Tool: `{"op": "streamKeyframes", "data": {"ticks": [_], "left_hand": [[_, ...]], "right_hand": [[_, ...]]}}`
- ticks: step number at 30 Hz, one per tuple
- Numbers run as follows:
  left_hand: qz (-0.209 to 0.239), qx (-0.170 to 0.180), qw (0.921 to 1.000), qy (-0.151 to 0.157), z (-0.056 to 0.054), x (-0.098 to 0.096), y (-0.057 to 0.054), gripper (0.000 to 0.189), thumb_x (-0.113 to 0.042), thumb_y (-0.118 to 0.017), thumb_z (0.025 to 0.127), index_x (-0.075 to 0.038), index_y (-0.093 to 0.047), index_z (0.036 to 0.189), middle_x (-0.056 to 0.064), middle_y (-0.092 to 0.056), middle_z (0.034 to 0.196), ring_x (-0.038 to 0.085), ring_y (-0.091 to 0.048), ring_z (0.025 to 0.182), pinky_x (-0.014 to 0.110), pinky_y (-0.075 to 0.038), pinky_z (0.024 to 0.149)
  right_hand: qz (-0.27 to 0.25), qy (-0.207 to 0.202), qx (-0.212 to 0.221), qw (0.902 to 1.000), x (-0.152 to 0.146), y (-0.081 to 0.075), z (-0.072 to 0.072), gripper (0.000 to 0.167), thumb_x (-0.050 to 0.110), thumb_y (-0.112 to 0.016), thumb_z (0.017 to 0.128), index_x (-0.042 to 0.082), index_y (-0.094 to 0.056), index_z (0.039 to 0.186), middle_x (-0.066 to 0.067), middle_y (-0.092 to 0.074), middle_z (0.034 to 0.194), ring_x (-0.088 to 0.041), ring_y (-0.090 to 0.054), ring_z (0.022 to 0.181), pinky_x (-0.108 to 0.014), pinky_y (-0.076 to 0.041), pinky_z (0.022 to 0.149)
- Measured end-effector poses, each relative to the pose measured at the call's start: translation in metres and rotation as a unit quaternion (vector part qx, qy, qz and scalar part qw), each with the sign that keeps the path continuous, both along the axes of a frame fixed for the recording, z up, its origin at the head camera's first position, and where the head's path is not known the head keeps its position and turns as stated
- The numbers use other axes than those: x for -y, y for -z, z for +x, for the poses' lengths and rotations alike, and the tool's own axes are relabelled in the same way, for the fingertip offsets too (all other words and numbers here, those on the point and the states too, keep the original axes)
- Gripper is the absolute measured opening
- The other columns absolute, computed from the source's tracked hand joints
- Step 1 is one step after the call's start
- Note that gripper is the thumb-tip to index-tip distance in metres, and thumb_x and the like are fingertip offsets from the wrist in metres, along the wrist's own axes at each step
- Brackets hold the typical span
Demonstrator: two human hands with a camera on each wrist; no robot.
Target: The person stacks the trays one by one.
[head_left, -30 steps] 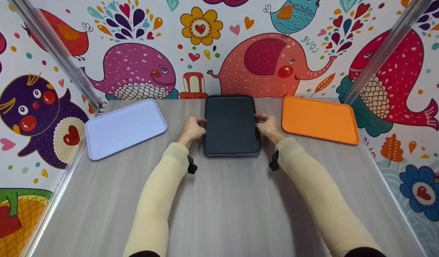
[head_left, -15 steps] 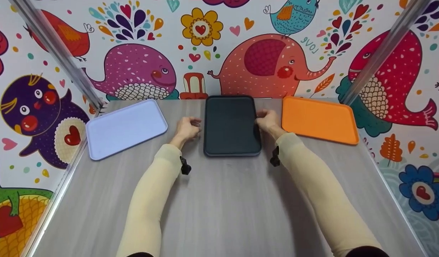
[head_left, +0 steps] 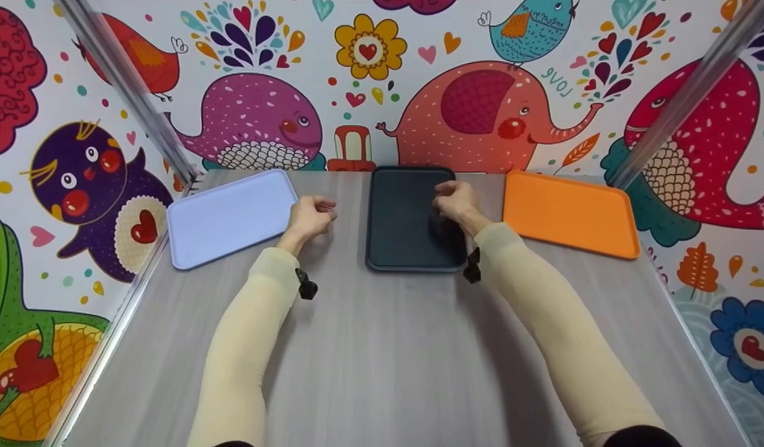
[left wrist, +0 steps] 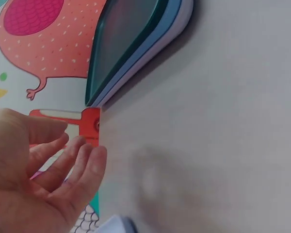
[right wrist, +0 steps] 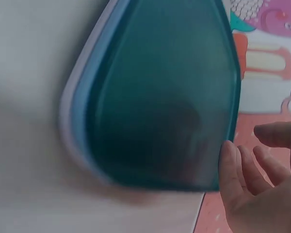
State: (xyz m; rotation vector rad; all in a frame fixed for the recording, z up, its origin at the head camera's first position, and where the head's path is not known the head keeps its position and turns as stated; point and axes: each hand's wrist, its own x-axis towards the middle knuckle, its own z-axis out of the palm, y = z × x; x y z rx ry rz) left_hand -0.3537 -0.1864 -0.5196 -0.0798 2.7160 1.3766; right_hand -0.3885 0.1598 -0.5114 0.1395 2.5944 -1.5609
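Note:
A dark green tray [head_left: 413, 230] tops a stack at the table's far middle. Under it, a blue tray [left wrist: 168, 19] and a pale lilac tray [left wrist: 185, 14] show at the edge in the left wrist view. My right hand [head_left: 457, 202] hovers over the stack's right side, its fingers loosely bent and holding nothing. Near the right edge of a separate lavender tray [head_left: 229, 220], my left hand [head_left: 310, 218] hangs with relaxed fingers, nothing in them. The left wrist view shows that hand's palm [left wrist: 39, 194] bare, apart from the stack.
An orange tray [head_left: 571, 214] lies at the back right, turned slightly. All the trays lie on a grey wood-grain table [head_left: 382, 360]. Printed walls stand behind and beside it, with metal posts [head_left: 686, 93] at the back corners.
My left hand has let go of the stack's left edge and moved left towards the lavender tray. My right hand has left the right edge and moved over the top tray. The view has shifted slightly.

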Motion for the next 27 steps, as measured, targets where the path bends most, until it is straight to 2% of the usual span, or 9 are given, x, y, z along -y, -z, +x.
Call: {"op": "streamKeyframes", "data": {"ticks": [5, 7, 10, 15, 18, 20, 25, 27], "left_hand": [[-0.014, -0.011, 0.9998, -0.011, 0.003, 0.028, -0.011, 0.04, -0.011, -0.064, 0.105, 0.002, -0.073, 0.142, 0.024, -0.077, 0.137, 0.03, -0.075, 0.113, 0.029, -0.066, 0.086], [-0.021, -0.017, 0.9995, -0.018, 0.004, 0.041, -0.015, 0.04, -0.012, -0.064, 0.105, 0.002, -0.073, 0.142, 0.024, -0.077, 0.136, 0.028, -0.074, 0.112, 0.026, -0.065, 0.084], [-0.021, -0.017, 0.9991, -0.032, 0.007, 0.059, -0.021, 0.039, -0.013, -0.065, 0.106, 0.002, -0.073, 0.141, 0.025, -0.076, 0.135, 0.028, -0.073, 0.11, 0.027, -0.067, 0.083], [-0.015, 0.006, 0.9988, -0.046, 0.011, 0.088, -0.027, 0.041, -0.015, -0.065, 0.107, 0.001, -0.071, 0.144, 0.025, -0.074, 0.134, 0.031, -0.074, 0.113, 0.026, -0.068, 0.081], [-0.025, 0.025, 0.998, -0.052, 0.015, 0.105, -0.029, 0.043, -0.017, -0.065, 0.108, 0.001, -0.069, 0.147, 0.025, -0.072, 0.138, 0.028, -0.072, 0.115, 0.024, -0.067, 0.081], [-0.04, 0.026, 0.9968, -0.065, 0.018, 0.118, -0.03, 0.044, -0.017, -0.065, 0.107, 0.001, -0.069, 0.147, 0.026, -0.072, 0.139, 0.024, -0.073, 0.109, 0.021, -0.066, 0.078], [-0.088, 0.013, 0.9902, -0.108, 0.03, 0.16, -0.023, 0.046, -0.016, -0.065, 0.102, 0.004, -0.071, 0.143, 0.03, -0.075, 0.137, 0.01, -0.072, 0.078, 0.017, -0.056, 0.066], [-0.107, 0.019, 0.9864, -0.124, 0.037, 0.178, -0.019, 0.047, -0.016, -0.065, 0.101, 0.005, -0.071, 0.143, 0.031, -0.075, 0.137, 0.015, -0.074, 0.081, 0.021, -0.056, 0.071]], "right_hand": [[-0.03, -0.026, 0.008, 0.9992, 0.031, -0.011, -0.004, 0.046, 0.002, -0.068, 0.103, -0.002, -0.067, 0.148, -0.022, -0.072, 0.139, -0.028, -0.074, 0.114, -0.036, -0.067, 0.093], [-0.03, -0.032, 0.011, 0.999, 0.044, -0.015, -0.005, 0.046, 0.003, -0.07, 0.103, 0.001, -0.068, 0.148, -0.021, -0.073, 0.14, -0.028, -0.075, 0.117, -0.042, -0.067, 0.101], [-0.032, -0.043, 0.015, 0.9985, 0.061, -0.019, -0.006, 0.047, 0.004, -0.074, 0.102, 0.003, -0.068, 0.149, -0.019, -0.074, 0.141, -0.028, -0.075, 0.121, -0.046, -0.066, 0.106], [-0.034, -0.052, 0.032, 0.9976, 0.089, -0.02, -0.009, 0.046, 0.007, -0.076, 0.104, 0.006, -0.068, 0.149, -0.016, -0.074, 0.139, -0.028, -0.076, 0.121, -0.044, -0.067, 0.105], [-0.035, -0.056, 0.042, 0.9969, 0.108, -0.017, -0.01, 0.046, 0.007, -0.078, 0.103, 0.008, -0.069, 0.148, -0.015, -0.074, 0.136, -0.029, -0.076, 0.119, -0.045, -0.068, 0.102], [-0.039, -0.06, 0.043, 0.9965, 0.122, -0.015, -0.01, 0.047, 0.007, -0.079, 0.102, 0.009, -0.069, 0.149, -0.016, -0.073, 0.138, -0.03, -0.077, 0.119, -0.046, -0.069, 0.099], [-0.022, -0.079, 0.048, 0.9955, 0.159, -0.009, -0.01, 0.052, 0.012, -0.082, 0.101, 0.01, -0.068, 0.151, -0.017, -0.071, 0.145, -0.031, -0.076, 0.122, -0.044, -0.071, 0.095], [-0.016, -0.087, 0.058, 0.9945, 0.174, -0.007, -0.009, 0.054, 0.014, -0.082, 0.102, 0.01, -0.067, 0.153, -0.017, -0.07, 0.148, -0.031, -0.075, 0.124, -0.041, -0.07, 0.096]]}}
